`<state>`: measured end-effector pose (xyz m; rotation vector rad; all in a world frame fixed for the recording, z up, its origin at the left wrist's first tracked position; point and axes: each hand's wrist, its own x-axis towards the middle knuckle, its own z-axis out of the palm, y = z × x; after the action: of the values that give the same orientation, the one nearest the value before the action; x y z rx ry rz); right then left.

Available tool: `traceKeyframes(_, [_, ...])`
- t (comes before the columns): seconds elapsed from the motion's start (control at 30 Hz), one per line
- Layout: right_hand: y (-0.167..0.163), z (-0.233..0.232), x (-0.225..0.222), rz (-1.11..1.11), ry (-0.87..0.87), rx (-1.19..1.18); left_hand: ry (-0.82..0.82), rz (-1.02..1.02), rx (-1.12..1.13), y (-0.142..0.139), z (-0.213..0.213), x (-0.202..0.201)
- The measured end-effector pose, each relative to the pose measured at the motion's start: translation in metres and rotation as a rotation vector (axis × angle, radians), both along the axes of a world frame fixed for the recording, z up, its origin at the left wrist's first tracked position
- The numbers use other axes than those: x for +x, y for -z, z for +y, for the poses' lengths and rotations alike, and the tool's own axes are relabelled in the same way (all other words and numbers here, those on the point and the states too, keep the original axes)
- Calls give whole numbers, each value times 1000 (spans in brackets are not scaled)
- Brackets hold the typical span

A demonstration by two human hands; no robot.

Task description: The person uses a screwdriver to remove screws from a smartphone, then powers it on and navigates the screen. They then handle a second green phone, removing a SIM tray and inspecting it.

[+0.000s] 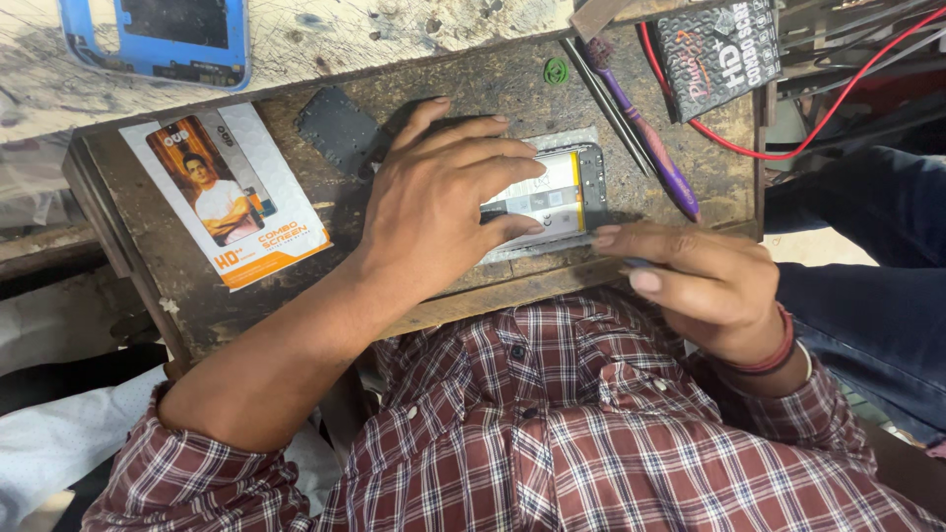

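The opened phone is pinned flat under the left hand: the palm and spread fingers are laid over its left part, the fingertips reaching onto the pale battery area, so that only the right end of the phone and its grey frame are seen. The fingers are pressed down rather than curled around anything. The right hand is held just beside the phone's lower right corner, its fingers drawn together and pinched on a thin dark tool, of which only a short piece is seen between thumb and fingertips; whether its tip touches the phone cannot be told.

The phone is lain on a worn wooden bench. A dark back cover is set just beyond the left wrist, partly hidden by the hand. A white and orange screen package is placed well to the left. To the right of the phone, a purple pen-like tool and metal tweezers are laid side by side, with a red wire beyond them.
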<state>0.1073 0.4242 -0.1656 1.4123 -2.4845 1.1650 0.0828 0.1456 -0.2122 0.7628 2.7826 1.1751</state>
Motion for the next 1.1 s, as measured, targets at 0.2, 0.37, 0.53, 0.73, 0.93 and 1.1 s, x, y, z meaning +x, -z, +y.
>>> traceKeyframes(0.2, [6, -4, 5, -59, 153, -18, -1, 16, 37, -3, -1, -2])
traceKeyframes(0.37, [12, 1, 10, -40, 255, -29, 7, 13, 39, -4, 1, -1])
traceKeyframes(0.53, [17, 1, 9, -95, 209, -49, -3, 4, 36, -3, 1, 0])
traceKeyframes(0.73, [22, 0, 10, -106, 233, -114, -12, 19, 48, 0, 2, 1])
traceKeyframes(0.93, [21, 0, 14, -73, 300, -52, -13, 18, 29, 3, 6, 0])
traceKeyframes(1.1, [21, -2, 14, -28, 198, -77, -18, 13, 42, 2, 5, 1])
